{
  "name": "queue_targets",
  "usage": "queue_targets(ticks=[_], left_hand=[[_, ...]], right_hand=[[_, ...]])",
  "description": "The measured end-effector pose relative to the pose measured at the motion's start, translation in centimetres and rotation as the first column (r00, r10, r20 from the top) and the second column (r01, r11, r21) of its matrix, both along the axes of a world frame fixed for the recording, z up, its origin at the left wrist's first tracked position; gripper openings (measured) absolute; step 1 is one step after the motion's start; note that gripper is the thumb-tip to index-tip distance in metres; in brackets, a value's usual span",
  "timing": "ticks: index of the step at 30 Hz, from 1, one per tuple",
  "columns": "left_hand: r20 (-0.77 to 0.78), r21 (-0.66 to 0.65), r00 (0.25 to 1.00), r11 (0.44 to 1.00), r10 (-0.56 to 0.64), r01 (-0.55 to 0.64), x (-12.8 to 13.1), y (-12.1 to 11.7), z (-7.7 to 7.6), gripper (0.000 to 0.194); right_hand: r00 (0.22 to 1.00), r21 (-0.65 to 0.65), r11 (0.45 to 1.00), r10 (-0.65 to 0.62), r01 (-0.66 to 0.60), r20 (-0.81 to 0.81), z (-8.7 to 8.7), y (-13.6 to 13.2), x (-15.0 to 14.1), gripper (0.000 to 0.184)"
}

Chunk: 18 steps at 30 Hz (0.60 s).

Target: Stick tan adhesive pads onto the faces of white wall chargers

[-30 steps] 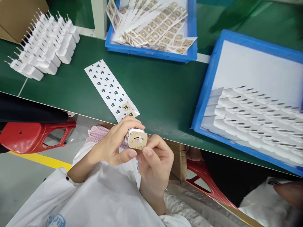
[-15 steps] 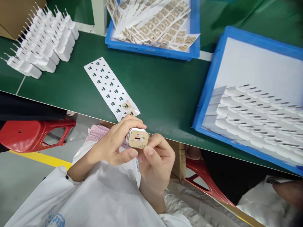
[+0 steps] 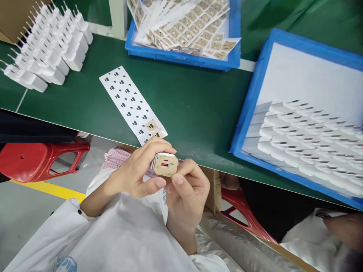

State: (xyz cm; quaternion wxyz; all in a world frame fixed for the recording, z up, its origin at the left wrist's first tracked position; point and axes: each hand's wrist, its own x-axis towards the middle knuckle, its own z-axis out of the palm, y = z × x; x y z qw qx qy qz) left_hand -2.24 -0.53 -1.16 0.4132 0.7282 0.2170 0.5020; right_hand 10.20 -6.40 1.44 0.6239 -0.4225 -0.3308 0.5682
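Note:
In my left hand [image 3: 137,170] is a white plug charger [image 3: 153,164], its flat end face turned up toward me. A tan adhesive sticker [image 3: 170,170] with printed letters and two cut-outs lies over that face. Red and dark show through the larger cut-out. My right hand [image 3: 188,187] pinches the sticker's lower right edge between thumb and forefinger; its other fingers are curled. Just beyond my left hand, a white backing sheet [image 3: 127,100] with rows of cut-outs lies on the green table, a few tan stickers [image 3: 151,124] left at its near end.
White chargers [image 3: 51,49] stand in rows at the left, pins up. A blue tray [image 3: 181,59] of sticker sheets sits at the back. Another blue tray [image 3: 246,109] holds rows of white chargers at right. Red stools [image 3: 24,162] and other people's clothing show below the table edge.
The sticker has shifted slightly on the charger's face, and red now shows in its larger cut-out. Both hands keep their hold. The view has moved a little.

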Motion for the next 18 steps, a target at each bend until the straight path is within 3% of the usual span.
queue_targets(ticks=[18], left_hand=[[0.003, -0.027, 1.0, 1.0, -0.01, 0.01, 0.05, -0.11, 0.15, 0.044]], right_hand=[[0.994, -0.021, 0.999, -0.042, 0.044, 0.099, -0.22, -0.24, 0.0, 0.034]])
